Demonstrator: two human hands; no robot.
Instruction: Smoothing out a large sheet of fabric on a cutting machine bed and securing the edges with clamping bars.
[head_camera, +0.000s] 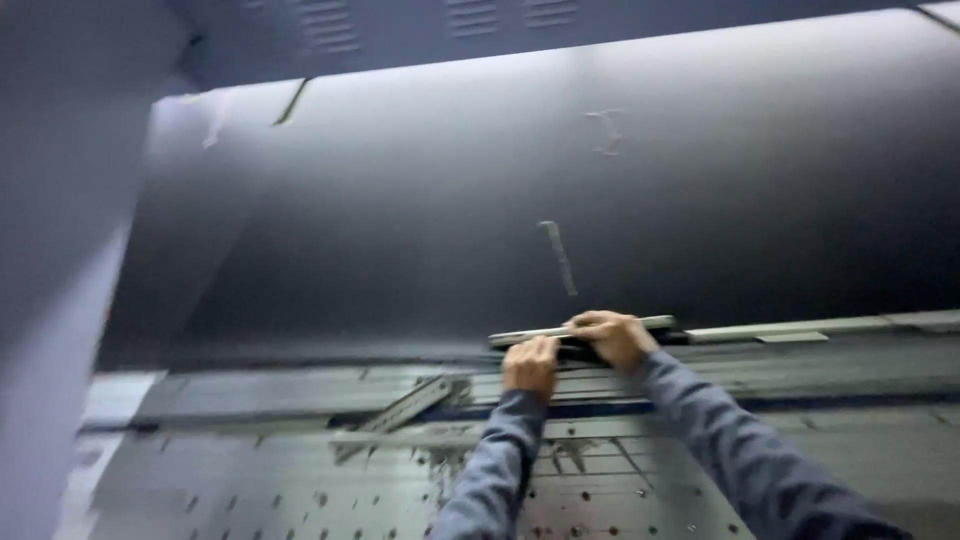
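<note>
Both hands work at the lower edge of a large dark sheet-metal panel (480, 200) that fills most of the view. A long, flat metal bar (585, 330) lies along that edge, running left to right, with its left end free and its right end meeting a pale metal strip (800, 328) that continues towards the right.

Left hand (530, 365): grip clenched into a fist, knuckles up, pressed against the underside of the metal bar near its left end. Whether the fingers wrap anything inside the fist cannot be told.

Right hand (612, 338): grip closed over the metal bar from above, fingers curled over its top face, just beside the left hand. The two hands are near each other but not touching.

Both forearms wear grey-blue sleeves (720, 440) and rise from the bottom of the frame.

Below the hands lies a stepped grey metal surface. A slotted metal bracket (400, 410) rests on it at a slant, left of the left hand. Further down, a perforated grey plate (300, 500) with rows of small holes carries dark scuffs and debris. The picture is blurred, so fine detail is not readable
</note>
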